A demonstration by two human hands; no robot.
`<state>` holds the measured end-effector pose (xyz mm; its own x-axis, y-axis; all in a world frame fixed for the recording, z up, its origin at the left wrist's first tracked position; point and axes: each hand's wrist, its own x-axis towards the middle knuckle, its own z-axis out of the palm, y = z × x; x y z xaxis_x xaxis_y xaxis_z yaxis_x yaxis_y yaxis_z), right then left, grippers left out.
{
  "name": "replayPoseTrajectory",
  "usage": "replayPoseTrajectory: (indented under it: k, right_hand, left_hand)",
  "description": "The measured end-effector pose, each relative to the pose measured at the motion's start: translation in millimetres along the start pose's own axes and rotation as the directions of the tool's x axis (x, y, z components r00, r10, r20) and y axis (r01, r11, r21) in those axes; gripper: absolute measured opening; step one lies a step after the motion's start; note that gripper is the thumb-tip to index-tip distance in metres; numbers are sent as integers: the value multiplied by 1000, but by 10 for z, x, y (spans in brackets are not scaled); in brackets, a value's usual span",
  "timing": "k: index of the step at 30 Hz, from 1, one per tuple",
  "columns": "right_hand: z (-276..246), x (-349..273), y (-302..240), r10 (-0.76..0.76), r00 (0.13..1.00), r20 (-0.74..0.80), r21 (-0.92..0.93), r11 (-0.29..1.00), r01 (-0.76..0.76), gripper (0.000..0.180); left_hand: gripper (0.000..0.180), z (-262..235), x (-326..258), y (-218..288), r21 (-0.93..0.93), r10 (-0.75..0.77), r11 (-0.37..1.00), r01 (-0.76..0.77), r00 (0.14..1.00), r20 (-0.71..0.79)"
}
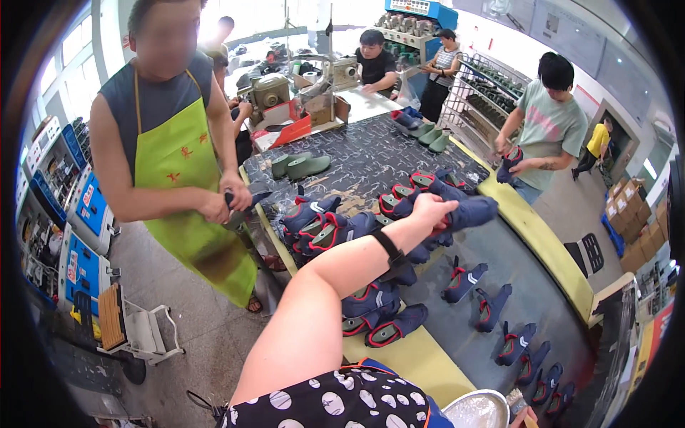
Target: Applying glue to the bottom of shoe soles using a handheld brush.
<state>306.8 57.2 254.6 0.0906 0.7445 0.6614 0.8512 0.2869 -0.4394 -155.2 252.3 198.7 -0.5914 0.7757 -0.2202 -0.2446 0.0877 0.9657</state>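
The left hand [432,211] grips a navy shoe [472,213] over the table [535,278]; the right hand [526,414] is closed on a brush [515,401] beside a bowl [477,411]

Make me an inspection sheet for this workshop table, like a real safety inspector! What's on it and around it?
Surface: large dark table, patterned and scuffed at the far part, yellow along its edges.
Job's things: dark blue shoes with red trim, bunched on the left, spaced out on the right; metal bowl at the near edge of the view.
Clutter: green shoe forms and a red box toward the far side.
Hands: left hand grips a dark blue shoe; right hand, mostly out of view, holds a brush.
Cables: nothing seen for certain.
Surroundings: co-worker in a green apron, machines, stacked cartons.
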Motion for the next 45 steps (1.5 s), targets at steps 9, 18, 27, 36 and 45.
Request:
replayPoseTrajectory:
  k: [9, 18, 27, 36, 45]
  right_hand:
    - [-163, -599, 772, 498, 865, 69, 524, 719, -456, 16]
    - [-703, -893, 877, 568, 819, -82, 509, 730, -455, 16]
    - [-575, -966, 1017, 748, 662, -55, 701, 501, -508, 24]
    - [-598, -1369, 1350, 869, 400, 290, 860, -52, -508, 19]
    - [-444, -1808, 1688, 777, 628, 37, 469, 541, -698, 17]
  left_hand:
    - [8, 290, -1635, -1367, -100, -659, 583, 806, 542, 521]
    - [27, 79, -1627, -3149, 191, -828, 560, 806, 539, 153]
    - [128, -34, -2421, -2245, 822, -489, 220, -525, 670, 558]
    - [118, 70, -2275, -2728, 760, -388, 532, -374, 690, 611]
    - [46, 301, -2037, -2043, 555, -788, 539, 634, 146, 598]
